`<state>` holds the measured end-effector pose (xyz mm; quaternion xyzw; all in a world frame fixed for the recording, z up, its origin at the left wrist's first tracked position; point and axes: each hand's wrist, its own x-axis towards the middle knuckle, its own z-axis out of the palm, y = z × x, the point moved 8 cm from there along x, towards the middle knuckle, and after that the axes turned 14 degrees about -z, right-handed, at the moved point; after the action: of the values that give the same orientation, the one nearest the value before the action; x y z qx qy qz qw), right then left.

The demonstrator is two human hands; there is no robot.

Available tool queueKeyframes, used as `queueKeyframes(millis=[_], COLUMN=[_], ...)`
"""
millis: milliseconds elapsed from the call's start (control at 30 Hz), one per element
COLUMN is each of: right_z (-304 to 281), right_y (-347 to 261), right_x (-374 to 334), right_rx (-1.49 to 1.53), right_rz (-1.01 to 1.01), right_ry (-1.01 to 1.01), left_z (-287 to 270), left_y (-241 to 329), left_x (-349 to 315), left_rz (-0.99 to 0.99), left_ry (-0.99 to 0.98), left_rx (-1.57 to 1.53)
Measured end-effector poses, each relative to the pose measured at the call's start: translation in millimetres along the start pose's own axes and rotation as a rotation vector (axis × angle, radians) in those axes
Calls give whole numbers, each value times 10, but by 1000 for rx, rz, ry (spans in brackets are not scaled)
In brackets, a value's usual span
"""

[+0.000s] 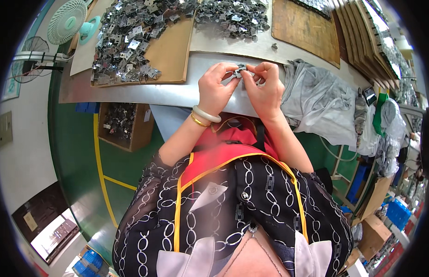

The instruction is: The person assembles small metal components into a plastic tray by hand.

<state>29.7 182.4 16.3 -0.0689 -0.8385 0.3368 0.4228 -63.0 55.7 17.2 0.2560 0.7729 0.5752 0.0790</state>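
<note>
A small shiny metal bracket [240, 70] is pinched between my two hands, above the near edge of the metal-topped table [173, 94]. My left hand [216, 87] grips its left side with thumb and forefinger. On the other side, the fingertips of my right hand [264, 87] close on the same piece. Fingers cover part of it, so its full shape is hard to make out. Beyond my hands, a heap of similar metal pieces [126, 44] lies on a brown board [170, 51], and a second heap [233, 18] lies to its right.
Grey cloth [316, 99] is bunched at the table's right. A wooden board [304, 30] lies behind it, beside stacked boards [357, 41]. One loose piece [274, 46] sits apart. A green fan [69, 23] stands far left. Below, a cardboard box [139, 127] holds metal parts.
</note>
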Motion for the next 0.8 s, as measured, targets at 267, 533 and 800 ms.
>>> queueKeyframes(millis=[267,533,800], right_z=[-14,-23,-28], right_y=[-9,2,4], right_x=[160,253,308], right_rx=[23,26,47], right_rz=[153,178,129], right_ry=[-87,-179,-266], left_z=[49,65,38], left_y=[-67,-112,6], left_x=[-35,-38,-67], left_rz=[32,121,184], left_ry=[16,51,59], left_rx=[-111,-141,-99])
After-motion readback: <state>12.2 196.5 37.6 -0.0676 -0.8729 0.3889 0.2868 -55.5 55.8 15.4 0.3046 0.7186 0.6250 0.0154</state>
